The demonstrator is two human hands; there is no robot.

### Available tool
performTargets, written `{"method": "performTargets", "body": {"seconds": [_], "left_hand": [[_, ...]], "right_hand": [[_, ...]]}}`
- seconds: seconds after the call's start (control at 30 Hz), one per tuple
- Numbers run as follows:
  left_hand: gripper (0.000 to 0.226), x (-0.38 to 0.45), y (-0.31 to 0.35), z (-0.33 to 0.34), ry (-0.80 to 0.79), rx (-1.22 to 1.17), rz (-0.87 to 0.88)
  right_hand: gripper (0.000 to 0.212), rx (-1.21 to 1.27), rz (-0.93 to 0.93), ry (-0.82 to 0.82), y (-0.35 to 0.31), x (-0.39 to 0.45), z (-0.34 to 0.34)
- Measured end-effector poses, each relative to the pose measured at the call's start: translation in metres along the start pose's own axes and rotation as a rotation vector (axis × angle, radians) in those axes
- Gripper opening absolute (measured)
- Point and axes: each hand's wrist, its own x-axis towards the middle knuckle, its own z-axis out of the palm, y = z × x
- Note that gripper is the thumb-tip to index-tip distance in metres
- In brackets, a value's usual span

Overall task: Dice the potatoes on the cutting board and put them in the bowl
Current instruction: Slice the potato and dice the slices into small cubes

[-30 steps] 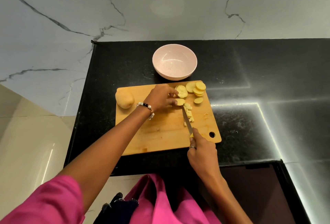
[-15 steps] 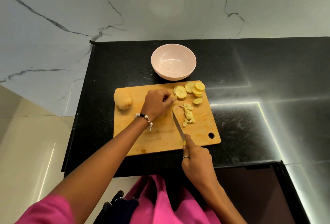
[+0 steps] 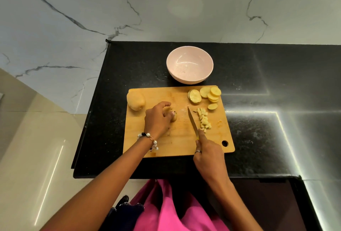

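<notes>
Since the earlier frames, the left hand (image 3: 158, 120) has drawn back toward the middle of the cutting board (image 3: 177, 138), away from the potato slices, carrying a small potato piece (image 3: 174, 116) with it, and the knife (image 3: 192, 123) has swung off the diced heap so its blade now lies to the left of it.

From the head camera, the left hand sits on the board with its fingers curled over the small potato piece, which peeks out pale and speckled just past the fingertips. A beaded bracelet (image 3: 148, 139) circles that wrist. The right hand (image 3: 208, 155) grips the knife handle near the board's front edge, forefinger stretched along the top, a ring on one finger; the blade points away from the person, its tip between the left hand and the diced potato (image 3: 203, 120).

That heap of small pale-yellow cubes lies just right of the blade. Beyond it, at the board's far right corner, several round potato slices (image 3: 204, 94) overlap, yellow with thin skin edges, and one smaller slice lies nearer the cubes. A whole potato (image 3: 136, 100) rests at the far left corner, left of the left hand. The pink bowl (image 3: 190, 67) stands on the black counter (image 3: 258, 83) just behind the board.
</notes>
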Motion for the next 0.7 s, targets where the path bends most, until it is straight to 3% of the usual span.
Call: {"method": "performTargets", "body": {"seconds": [0.13,0.4,0.57,0.7], "left_hand": [[0.036,0.000,-0.004,-0.005,0.011,0.342,0.142],[0.050,0.000,-0.005,-0.012,-0.158,0.437,0.358],[0.046,-0.002,-0.004,-0.009,-0.080,0.412,0.350],[0.051,-0.010,-0.002,-0.004,-0.010,0.469,0.410]], "right_hand": [[0.047,0.006,0.062,0.021,0.001,0.004,-0.003],[0.040,0.220,0.143,0.046,0.006,-0.008,-0.027],[0.048,-0.252,0.026,0.077,0.006,-0.016,-0.023],[0.062,-0.404,-0.046,0.147,0.006,-0.019,-0.021]]}}
